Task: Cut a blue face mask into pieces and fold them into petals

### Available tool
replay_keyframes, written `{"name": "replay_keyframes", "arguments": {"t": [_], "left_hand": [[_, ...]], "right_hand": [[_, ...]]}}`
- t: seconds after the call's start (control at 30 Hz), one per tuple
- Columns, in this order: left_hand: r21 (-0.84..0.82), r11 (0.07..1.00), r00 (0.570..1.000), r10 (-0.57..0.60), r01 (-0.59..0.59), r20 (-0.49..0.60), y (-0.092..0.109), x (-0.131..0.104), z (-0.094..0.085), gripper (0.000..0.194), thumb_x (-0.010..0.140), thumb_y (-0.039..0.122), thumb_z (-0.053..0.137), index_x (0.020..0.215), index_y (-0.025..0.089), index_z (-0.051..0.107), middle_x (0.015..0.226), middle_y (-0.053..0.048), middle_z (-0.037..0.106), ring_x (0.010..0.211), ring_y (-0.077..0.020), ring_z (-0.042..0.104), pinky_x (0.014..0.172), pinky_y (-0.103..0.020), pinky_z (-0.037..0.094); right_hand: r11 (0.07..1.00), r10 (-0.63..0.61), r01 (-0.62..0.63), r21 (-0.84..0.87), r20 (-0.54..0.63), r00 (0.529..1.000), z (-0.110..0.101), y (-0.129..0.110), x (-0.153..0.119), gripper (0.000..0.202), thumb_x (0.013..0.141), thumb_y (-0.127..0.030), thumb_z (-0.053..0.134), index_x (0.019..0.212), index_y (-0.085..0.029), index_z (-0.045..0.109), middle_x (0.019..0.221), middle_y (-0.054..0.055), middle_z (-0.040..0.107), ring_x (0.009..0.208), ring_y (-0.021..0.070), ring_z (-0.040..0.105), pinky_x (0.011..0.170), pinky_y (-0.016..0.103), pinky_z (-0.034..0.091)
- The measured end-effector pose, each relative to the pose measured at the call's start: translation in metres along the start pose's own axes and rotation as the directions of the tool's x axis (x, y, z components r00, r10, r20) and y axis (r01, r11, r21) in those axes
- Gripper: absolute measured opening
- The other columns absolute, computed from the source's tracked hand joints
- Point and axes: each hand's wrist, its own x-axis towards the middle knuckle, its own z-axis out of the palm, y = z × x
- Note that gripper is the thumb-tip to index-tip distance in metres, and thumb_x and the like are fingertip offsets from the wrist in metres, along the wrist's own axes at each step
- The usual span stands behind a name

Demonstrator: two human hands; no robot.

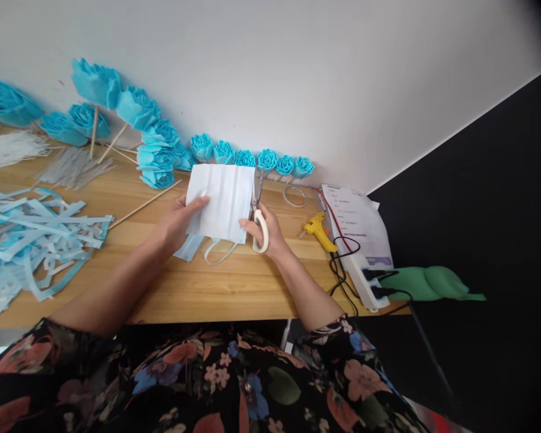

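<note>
A pale, pleated rectangular sheet is held up over the wooden table. My left hand grips its left edge, thumb on the front and fingers behind. My right hand holds scissors with cream handles, blades pointing up along the sheet's right edge; its thumb touches the sheet's lower right corner. Whether the blades are parted is hard to tell. Below the sheet, a light blue strip and a thin looped band lie on the table.
Blue flowers, some on sticks, line the wall. Cut strips pile up at the left of the table. At the right are a yellow glue gun, papers, a power strip and a tape ring.
</note>
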Motion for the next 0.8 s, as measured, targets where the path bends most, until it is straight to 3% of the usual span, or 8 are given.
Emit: {"name": "replay_keyframes", "arguments": {"t": [0.1,0.2,0.4,0.57,0.67,0.8], "left_hand": [[-0.004,1.0,1.0,-0.004,0.004,-0.001,-0.001,0.001,-0.002,0.041,0.068,0.045,0.079,0.093,0.014,0.07,0.074,-0.007,0.074,0.066,-0.0255,0.071,0.051,-0.029,0.055],[-0.034,0.999,0.999,-0.023,0.024,0.025,-0.004,0.001,-0.002,0.038,0.073,0.048,0.075,0.091,0.015,0.071,0.072,-0.007,0.074,0.067,-0.0259,0.072,0.056,-0.032,0.058],[-0.055,0.998,0.983,-0.005,0.016,0.186,-0.008,-0.001,0.002,0.04,0.069,0.042,0.08,0.094,0.012,0.073,0.086,-0.011,0.077,0.09,-0.0329,0.073,0.078,-0.041,0.06],[-0.031,0.999,0.954,0.002,0.007,0.3,-0.009,-0.002,0.001,0.048,0.068,0.051,0.081,0.096,0.013,0.073,0.095,-0.012,0.077,0.098,-0.0364,0.071,0.08,-0.044,0.059],[-0.011,0.999,0.948,0.034,-0.032,0.315,-0.012,0.0,-0.001,0.053,0.066,0.049,0.083,0.105,0.016,0.071,0.104,-0.011,0.076,0.104,-0.0363,0.069,0.083,-0.043,0.058],[0.047,0.992,0.926,0.093,-0.119,0.367,-0.016,0.002,-0.006,0.066,0.064,0.036,0.088,0.122,0.02,0.062,0.123,-0.01,0.071,0.117,-0.0345,0.064,0.094,-0.042,0.055]], "right_hand": [[1.0,-0.009,0.009,0.006,0.006,1.0,0.0,-0.001,0.0,0.039,0.073,-0.038,0.068,0.104,-0.018,0.058,0.071,-0.004,0.05,0.063,0.0111,0.042,0.059,0.024,0.038],[1.0,-0.005,0.005,0.025,0.012,1.0,0.0,-0.001,-0.001,0.036,0.074,-0.037,0.068,0.103,-0.018,0.057,0.07,-0.005,0.049,0.062,0.0105,0.041,0.058,0.024,0.037],[0.999,0.003,-0.004,0.037,0.031,1.0,0.001,0.003,-0.001,0.035,0.074,-0.036,0.068,0.102,-0.018,0.057,0.07,-0.005,0.049,0.063,0.0109,0.042,0.059,0.024,0.038],[1.0,0.007,-0.007,-0.009,0.034,0.999,0.001,0.002,-0.002,0.033,0.074,-0.036,0.069,0.1,-0.018,0.059,0.069,-0.005,0.049,0.062,0.0113,0.042,0.059,0.025,0.039],[1.0,-0.003,0.002,0.015,0.05,0.999,0.001,0.0,-0.003,0.036,0.075,-0.037,0.069,0.104,-0.018,0.06,0.073,-0.003,0.054,0.065,0.0126,0.046,0.062,0.026,0.042],[0.999,-0.011,0.008,0.042,0.053,0.999,0.001,0.0,-0.002,0.04,0.075,-0.04,0.07,0.106,-0.018,0.059,0.077,-0.001,0.057,0.067,0.0136,0.048,0.063,0.027,0.043]]}}
